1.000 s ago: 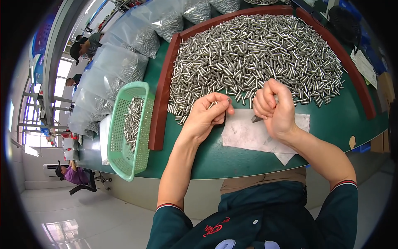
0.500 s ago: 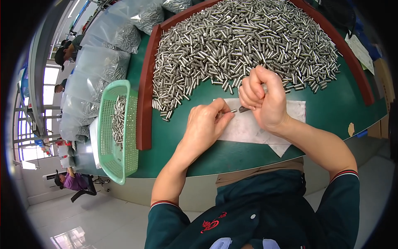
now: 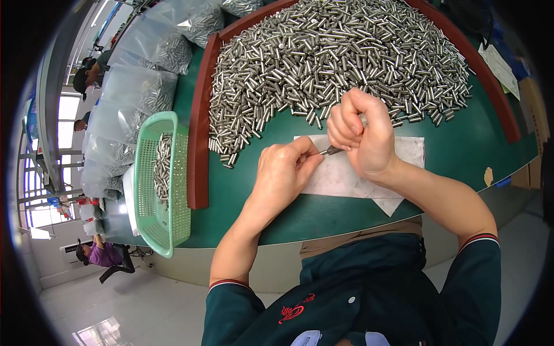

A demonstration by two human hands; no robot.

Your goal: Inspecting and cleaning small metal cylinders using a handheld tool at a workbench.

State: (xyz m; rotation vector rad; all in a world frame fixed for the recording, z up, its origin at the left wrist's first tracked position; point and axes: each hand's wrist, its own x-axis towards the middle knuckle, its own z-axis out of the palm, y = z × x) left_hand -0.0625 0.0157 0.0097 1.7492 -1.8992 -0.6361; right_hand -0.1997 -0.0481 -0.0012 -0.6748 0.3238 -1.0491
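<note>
My left hand (image 3: pixel 281 172) pinches a small metal pin (image 3: pixel 323 153) between thumb and fingertips. Closed in a fist, my right hand (image 3: pixel 365 137) grips a dark tool with a narrow end (image 3: pixel 332 150); most of it is hidden in the palm, so its kind is unclear. The tool's end meets the exposed end of the pin. Both hands are above a creased white cloth (image 3: pixel 369 185) on the green tabletop. Beyond them lies a big heap of loose metal pins (image 3: pixel 340 69).
Dark red rails (image 3: pixel 198 155) border the heap. On the left stands a green plastic basket (image 3: pixel 183 202) with some pins inside. Clear bags of pins (image 3: pixel 141 89) line the table's far left. Papers (image 3: pixel 500 70) lie at far right. Other people are in the left background.
The tool's end has come left, up to the pin in my left hand. My right hand has shifted slightly left and up.
</note>
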